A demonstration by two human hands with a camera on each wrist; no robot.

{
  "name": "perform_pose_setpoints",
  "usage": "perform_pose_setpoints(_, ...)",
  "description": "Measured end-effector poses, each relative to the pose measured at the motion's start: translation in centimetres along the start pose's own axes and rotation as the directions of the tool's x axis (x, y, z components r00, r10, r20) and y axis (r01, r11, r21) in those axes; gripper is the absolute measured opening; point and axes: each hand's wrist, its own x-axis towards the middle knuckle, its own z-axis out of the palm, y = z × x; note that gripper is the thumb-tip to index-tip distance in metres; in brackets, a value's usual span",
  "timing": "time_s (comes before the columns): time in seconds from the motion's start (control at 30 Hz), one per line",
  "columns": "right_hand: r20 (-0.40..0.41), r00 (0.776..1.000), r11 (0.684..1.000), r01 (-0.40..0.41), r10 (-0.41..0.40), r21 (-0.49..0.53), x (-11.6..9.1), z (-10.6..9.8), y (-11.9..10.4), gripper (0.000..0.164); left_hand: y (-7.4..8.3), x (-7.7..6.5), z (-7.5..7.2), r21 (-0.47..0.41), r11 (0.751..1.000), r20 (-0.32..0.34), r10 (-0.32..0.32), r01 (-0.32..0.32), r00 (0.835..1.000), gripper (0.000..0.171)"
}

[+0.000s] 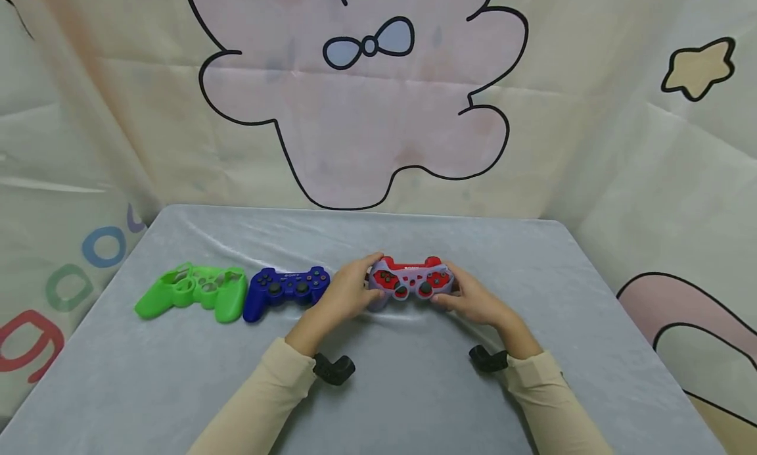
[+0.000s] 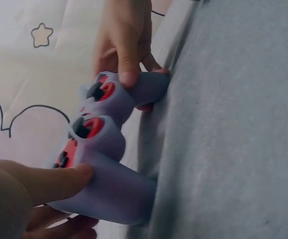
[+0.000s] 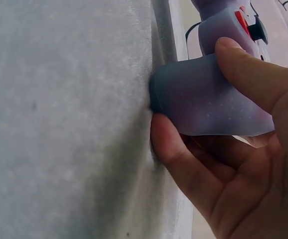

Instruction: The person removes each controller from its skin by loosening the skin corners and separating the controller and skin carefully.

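Note:
A red game controller (image 1: 414,267) sits inside a pale purple translucent silicone cover (image 2: 111,189), its red face and black sticks showing through the cut-outs. My left hand (image 1: 349,289) grips one end, thumb on the cover beside the buttons and fingers behind. At the other end my right hand (image 1: 473,300) holds the grip, thumb on top and fingers underneath, as the right wrist view shows. In both wrist views the cover's grip ends (image 3: 159,92) are right at the tablecloth. The controller's underside is hidden.
Left of my left hand lies a blue controller (image 1: 286,288), face up. Beside it, further left, is a bright green silicone controller cover (image 1: 198,290) with open cut-outs. A light grey cloth (image 1: 408,389) covers the table, and a printed curtain (image 1: 355,139) hangs behind its far edge.

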Motion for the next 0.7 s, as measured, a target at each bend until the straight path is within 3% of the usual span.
perform_pose_setpoints(0.23, -0.015, 0.999, 0.999, -0.042, 0.042, 0.019, -0.1, -0.1, 0.1, 0.064, -0.5, 0.3, 0.5, -0.029, 0.999, -0.077, -0.030, 0.028, 0.997, 0.057)
perform_pose_setpoints(0.37, 0.001, 0.999, 0.997, -0.050, 0.050, 0.061, -0.1, -0.3, 0.0, 0.063, -0.8, 0.2, 0.6, -0.049, 0.999, 0.005, -0.001, 0.001, 1.000, 0.061)
perform_pose_setpoints(0.47, 0.004, 0.999, 0.986, -0.043, 0.043, 0.164, -0.1, -0.8, 0.0, 0.062, -0.8, 0.2, 0.6, -0.113, 0.994, 0.065, 0.014, -0.007, 0.998, 0.072)
perform_pose_setpoints(0.57, 0.002, 0.999, 0.961, -0.034, 0.035, 0.276, -0.1, -1.3, 0.1, 0.062, -0.6, 0.4, 0.5, -0.232, 0.973, 0.074, 0.018, 0.000, 0.997, 0.079)
perform_pose_setpoints(0.7, 0.037, 0.999, 0.945, -0.041, 0.031, 0.325, -0.4, -1.4, 0.5, 0.062, -0.8, 0.5, 0.8, -0.416, 0.909, 0.062, 0.011, 0.016, 0.998, 0.072)
